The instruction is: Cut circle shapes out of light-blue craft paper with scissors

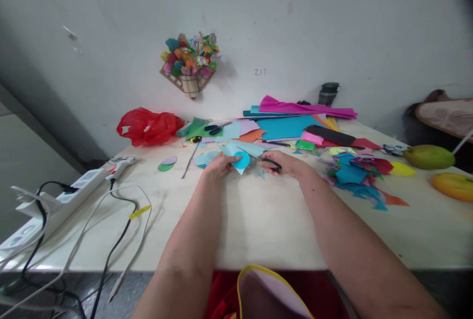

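Observation:
Between thumb and fingers my left hand (219,165) pinches a bright blue paper circle (242,161) against a light blue sheet of paper (231,148). My right hand (278,164) is closed around the black handles of a pair of scissors (271,162). The scissor blades point left and lie at the light blue sheet, near the circle's upper edge. Whether the blades are apart is too small to tell. Just left of my left hand, cut light blue paper circles (201,159) rest on the table. A small light blue scrap (262,173) is by my right fingers.
A red plastic bag (146,127) and second scissors (213,128) lie at the back. Coloured sheets (288,127), a black phone (330,135), a scrap pile (351,171) and a green mango (428,156) are to the right. A power strip (79,193) with cables stands left.

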`<state>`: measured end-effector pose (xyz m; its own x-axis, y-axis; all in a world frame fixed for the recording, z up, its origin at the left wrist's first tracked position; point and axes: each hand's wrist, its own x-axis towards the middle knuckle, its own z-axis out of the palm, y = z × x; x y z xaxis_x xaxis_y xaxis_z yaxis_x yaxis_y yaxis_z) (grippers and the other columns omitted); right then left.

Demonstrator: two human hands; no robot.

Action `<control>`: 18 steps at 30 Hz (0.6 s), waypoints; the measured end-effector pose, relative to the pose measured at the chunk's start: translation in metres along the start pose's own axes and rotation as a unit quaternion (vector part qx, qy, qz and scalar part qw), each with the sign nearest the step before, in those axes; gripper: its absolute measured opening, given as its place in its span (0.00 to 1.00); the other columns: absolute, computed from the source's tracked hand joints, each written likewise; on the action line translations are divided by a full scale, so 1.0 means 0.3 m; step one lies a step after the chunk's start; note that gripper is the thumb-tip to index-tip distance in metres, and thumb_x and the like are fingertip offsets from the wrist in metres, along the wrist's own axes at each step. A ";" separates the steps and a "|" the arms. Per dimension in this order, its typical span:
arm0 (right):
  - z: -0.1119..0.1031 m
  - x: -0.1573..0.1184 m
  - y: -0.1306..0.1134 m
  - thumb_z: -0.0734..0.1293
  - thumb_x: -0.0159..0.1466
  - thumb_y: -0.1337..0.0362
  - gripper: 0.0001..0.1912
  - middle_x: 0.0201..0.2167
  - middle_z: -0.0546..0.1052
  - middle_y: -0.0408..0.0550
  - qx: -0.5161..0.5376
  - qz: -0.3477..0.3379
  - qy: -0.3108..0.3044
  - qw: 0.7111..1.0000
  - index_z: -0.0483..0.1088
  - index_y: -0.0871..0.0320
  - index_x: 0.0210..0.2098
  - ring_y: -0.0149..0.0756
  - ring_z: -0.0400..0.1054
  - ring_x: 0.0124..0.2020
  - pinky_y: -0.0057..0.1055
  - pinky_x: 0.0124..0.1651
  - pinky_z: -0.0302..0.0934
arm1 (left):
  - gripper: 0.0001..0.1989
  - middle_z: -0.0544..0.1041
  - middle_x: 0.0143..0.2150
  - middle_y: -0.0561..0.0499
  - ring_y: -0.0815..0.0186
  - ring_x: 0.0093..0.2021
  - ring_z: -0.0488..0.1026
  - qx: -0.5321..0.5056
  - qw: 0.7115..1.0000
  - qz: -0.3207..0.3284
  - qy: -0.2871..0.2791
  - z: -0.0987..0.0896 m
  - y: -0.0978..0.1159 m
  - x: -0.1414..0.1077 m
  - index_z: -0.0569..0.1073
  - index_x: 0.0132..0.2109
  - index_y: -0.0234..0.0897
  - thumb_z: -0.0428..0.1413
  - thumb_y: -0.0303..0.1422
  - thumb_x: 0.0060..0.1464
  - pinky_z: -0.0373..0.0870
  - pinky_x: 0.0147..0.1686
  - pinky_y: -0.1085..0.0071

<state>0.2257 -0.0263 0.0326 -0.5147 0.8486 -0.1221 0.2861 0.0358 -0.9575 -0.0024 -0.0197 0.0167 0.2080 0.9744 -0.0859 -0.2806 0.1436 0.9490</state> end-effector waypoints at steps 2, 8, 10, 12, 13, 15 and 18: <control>0.000 0.001 0.003 0.74 0.55 0.57 0.13 0.14 0.66 0.36 -0.011 -0.002 0.004 1.000 0.69 0.58 0.32 0.24 0.53 0.14 0.24 0.18 0.44 | 0.15 0.77 0.24 0.50 0.65 0.24 0.77 -0.006 1.000 -0.002 -0.004 -0.002 -0.002 0.003 0.73 0.33 0.31 0.72 0.23 0.41 0.74 0.24 0.74; -0.001 0.000 0.001 0.72 0.56 0.60 0.10 0.14 0.65 0.36 -0.006 -0.002 0.008 1.000 0.70 0.59 0.31 0.24 0.52 0.14 0.25 0.18 0.43 | 0.17 0.79 0.27 0.48 0.63 0.26 0.78 -0.009 1.000 -0.007 -0.016 -0.019 -0.008 0.014 0.73 0.33 0.30 0.73 0.22 0.39 0.74 0.25 0.73; -0.001 0.001 0.001 0.71 0.55 0.60 0.10 0.14 0.65 0.36 -0.004 -0.003 0.007 1.000 0.69 0.59 0.29 0.23 0.52 0.14 0.25 0.18 0.43 | 0.18 0.79 0.27 0.49 0.63 0.26 0.78 -0.009 1.000 -0.011 -0.015 -0.025 -0.010 0.018 0.73 0.34 0.31 0.73 0.23 0.38 0.74 0.26 0.73; -0.003 0.003 0.003 0.72 0.55 0.59 0.11 0.14 0.65 0.36 -0.007 -0.005 0.005 1.000 0.68 0.59 0.28 0.23 0.52 0.14 0.25 0.18 0.43 | 0.18 0.79 0.27 0.49 0.64 0.26 0.78 -0.007 1.000 -0.013 -0.011 -0.030 -0.012 0.020 0.73 0.33 0.31 0.73 0.23 0.37 0.74 0.26 0.73; -0.003 0.004 0.004 0.72 0.54 0.59 0.12 0.14 0.65 0.36 -0.010 -0.005 0.005 1.000 0.69 0.59 0.29 0.23 0.52 0.14 0.25 0.18 0.43 | 0.18 0.79 0.28 0.49 0.65 0.26 0.78 -0.006 1.000 -0.013 -0.010 -0.033 -0.012 0.020 0.73 0.34 0.31 0.74 0.24 0.37 0.74 0.26 0.74; -0.005 0.006 0.007 0.74 0.53 0.58 0.13 0.14 0.65 0.36 -0.018 -0.003 0.006 1.000 0.69 0.59 0.30 0.23 0.52 0.13 0.25 0.19 0.43 | 0.18 0.80 0.28 0.48 0.65 0.25 0.78 -0.004 1.000 -0.015 -0.012 -0.036 -0.013 0.021 0.73 0.33 0.31 0.74 0.24 0.37 0.74 0.26 0.74; -0.008 0.006 0.010 0.76 0.51 0.57 0.15 0.13 0.66 0.36 -0.020 -0.004 0.010 1.000 0.69 0.59 0.28 0.23 0.52 0.13 0.26 0.18 0.43 | 0.18 0.79 0.27 0.49 0.65 0.24 0.77 -0.001 1.000 -0.022 -0.018 -0.039 -0.012 0.022 0.73 0.32 0.31 0.74 0.25 0.37 0.73 0.25 0.75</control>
<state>0.2275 -0.0234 0.0303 -0.5015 0.8584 -0.1083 0.3137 0.0638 -0.9474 -0.0109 -0.0120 0.0092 0.2542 0.9602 -0.1159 -0.2733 0.1863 0.9437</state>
